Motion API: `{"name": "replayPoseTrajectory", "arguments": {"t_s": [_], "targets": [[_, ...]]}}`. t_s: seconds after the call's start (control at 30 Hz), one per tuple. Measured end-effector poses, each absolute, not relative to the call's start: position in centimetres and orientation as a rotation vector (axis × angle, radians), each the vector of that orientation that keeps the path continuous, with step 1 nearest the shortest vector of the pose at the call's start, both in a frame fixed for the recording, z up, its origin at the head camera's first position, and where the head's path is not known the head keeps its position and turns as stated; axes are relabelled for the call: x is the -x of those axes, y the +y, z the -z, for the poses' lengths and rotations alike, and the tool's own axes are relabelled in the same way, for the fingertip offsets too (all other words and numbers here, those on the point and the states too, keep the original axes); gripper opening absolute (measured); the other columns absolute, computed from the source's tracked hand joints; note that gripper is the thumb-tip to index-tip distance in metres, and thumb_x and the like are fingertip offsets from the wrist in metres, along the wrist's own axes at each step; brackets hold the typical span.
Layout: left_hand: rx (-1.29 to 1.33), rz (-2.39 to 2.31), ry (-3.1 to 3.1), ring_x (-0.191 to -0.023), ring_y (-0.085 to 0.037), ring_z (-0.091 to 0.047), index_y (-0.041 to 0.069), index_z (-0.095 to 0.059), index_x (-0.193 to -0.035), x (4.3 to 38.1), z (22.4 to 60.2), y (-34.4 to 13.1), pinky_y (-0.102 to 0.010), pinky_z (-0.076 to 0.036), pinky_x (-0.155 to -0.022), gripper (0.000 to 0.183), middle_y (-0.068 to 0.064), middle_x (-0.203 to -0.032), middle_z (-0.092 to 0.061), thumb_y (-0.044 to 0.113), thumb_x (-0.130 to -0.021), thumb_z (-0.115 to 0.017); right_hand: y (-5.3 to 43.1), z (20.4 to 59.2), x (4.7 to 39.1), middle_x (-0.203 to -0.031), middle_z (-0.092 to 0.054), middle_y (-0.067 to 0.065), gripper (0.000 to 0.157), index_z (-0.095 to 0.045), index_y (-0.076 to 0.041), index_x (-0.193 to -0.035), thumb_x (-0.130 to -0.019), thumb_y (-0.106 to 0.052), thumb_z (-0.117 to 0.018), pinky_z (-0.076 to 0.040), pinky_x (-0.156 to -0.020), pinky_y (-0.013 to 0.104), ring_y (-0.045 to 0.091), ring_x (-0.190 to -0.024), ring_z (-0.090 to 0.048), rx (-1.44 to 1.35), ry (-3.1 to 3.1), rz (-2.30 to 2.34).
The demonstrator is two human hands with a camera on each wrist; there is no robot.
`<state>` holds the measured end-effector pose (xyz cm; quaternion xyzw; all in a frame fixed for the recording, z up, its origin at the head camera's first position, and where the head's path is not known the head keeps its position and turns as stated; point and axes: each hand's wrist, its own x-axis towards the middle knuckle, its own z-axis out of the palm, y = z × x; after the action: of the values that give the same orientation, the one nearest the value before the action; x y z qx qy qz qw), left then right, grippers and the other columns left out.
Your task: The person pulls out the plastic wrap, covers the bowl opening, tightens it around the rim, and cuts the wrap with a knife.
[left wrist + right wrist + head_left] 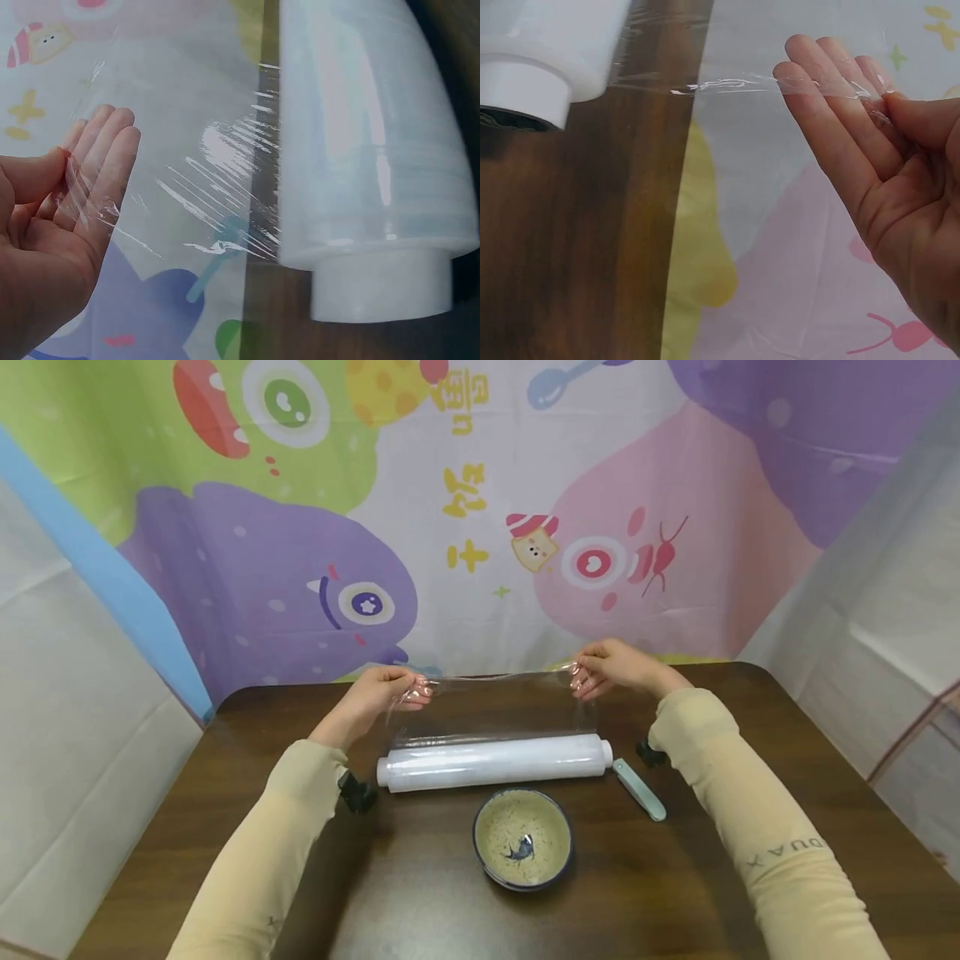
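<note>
A stretch of clear plastic wrap (pixel 495 706) runs from the white roll of plastic wrap (pixel 495 762) toward the table's far edge. My left hand (pixel 382 689) pinches one corner of its loose edge between thumb and fingers. The opposite corner is pinched by my right hand (pixel 611 667). In the left wrist view the film creases between the left hand (pixel 67 202) and the roll (pixel 367 150). The right wrist view has the right thumb pressing the film against the fingers (pixel 840 112). Nearer than the roll stands a speckled bowl (pixel 522 839) with a blue rim.
A pale green folded utility knife (pixel 640 790) lies just right of the roll's end. The dark wooden table (pixel 420 893) ends at a cartoon-printed curtain (pixel 465 610) behind it. Dark wrist cameras are strapped below both sleeves.
</note>
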<state>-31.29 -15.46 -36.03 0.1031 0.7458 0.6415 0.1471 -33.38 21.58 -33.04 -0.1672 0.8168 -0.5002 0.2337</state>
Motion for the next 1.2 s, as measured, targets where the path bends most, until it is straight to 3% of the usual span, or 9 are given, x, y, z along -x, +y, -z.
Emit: {"name": "replayPoseTrajectory", "arguments": {"t_s": [0.2,0.47,0.67,0.87,1.2], "targets": [[-0.306,-1.844,2.156,-0.083,-0.021,-0.066,-0.018,-0.047,-0.112,31.2,35.0,-15.3,-0.043,-0.048,-0.085,0.030,-0.009,-0.085,-0.065,0.005,-0.097,-0.038,21.9,32.4,33.5,-0.093,-0.061,0.026,0.029,-0.045,0.014,-0.107,-0.099,-0.009,-0.030,-0.053,-0.074,0.042,0.024,-0.078,-0.067,0.482,2.256,1.371],[-0.351,-1.853,2.162,-0.077,-0.014,-0.066,-0.019,-0.046,-0.113,31.3,34.2,-15.1,-0.035,-0.052,-0.078,0.031,-0.029,-0.102,-0.061,0.006,-0.097,-0.038,22.4,31.8,33.3,-0.096,-0.060,0.031,0.029,-0.046,0.015,-0.106,-0.099,-0.009,-0.032,-0.053,-0.072,0.041,0.020,-0.075,-0.067,0.498,2.268,1.404],[-0.386,-1.831,2.189,-0.084,-0.021,-0.066,-0.019,-0.047,-0.112,30.7,33.4,-15.1,-0.035,-0.052,-0.080,0.031,-0.035,-0.109,-0.056,0.006,-0.097,-0.038,22.4,31.3,32.9,-0.095,-0.061,0.029,0.029,-0.047,0.015,-0.107,-0.099,-0.011,-0.033,-0.052,-0.074,0.043,0.020,-0.077,-0.067,0.533,2.299,1.398],[-0.434,-1.834,2.176,-0.091,-0.026,-0.065,-0.019,-0.047,-0.111,29.6,33.0,-15.2,-0.042,-0.048,-0.085,0.031,-0.032,-0.107,-0.058,0.007,-0.097,-0.039,22.4,30.9,31.5,-0.093,-0.063,0.026,0.028,-0.048,0.014,-0.105,-0.099,-0.010,-0.034,-0.053,-0.072,0.040,0.021,-0.078,-0.067,0.581,2.356,1.378],[-0.473,-1.776,2.244,-0.096,-0.029,-0.063,-0.011,-0.053,-0.107,27.5,31.7,-15.4,-0.036,-0.050,-0.082,0.028,-0.022,-0.104,-0.064,0.012,-0.097,-0.042,22.3,29.3,28.7,-0.093,-0.063,0.025,0.028,-0.052,0.011,-0.103,-0.099,-0.011,-0.036,-0.054,-0.071,0.038,0.020,-0.078,-0.067,0.677,2.465,1.302]]}}
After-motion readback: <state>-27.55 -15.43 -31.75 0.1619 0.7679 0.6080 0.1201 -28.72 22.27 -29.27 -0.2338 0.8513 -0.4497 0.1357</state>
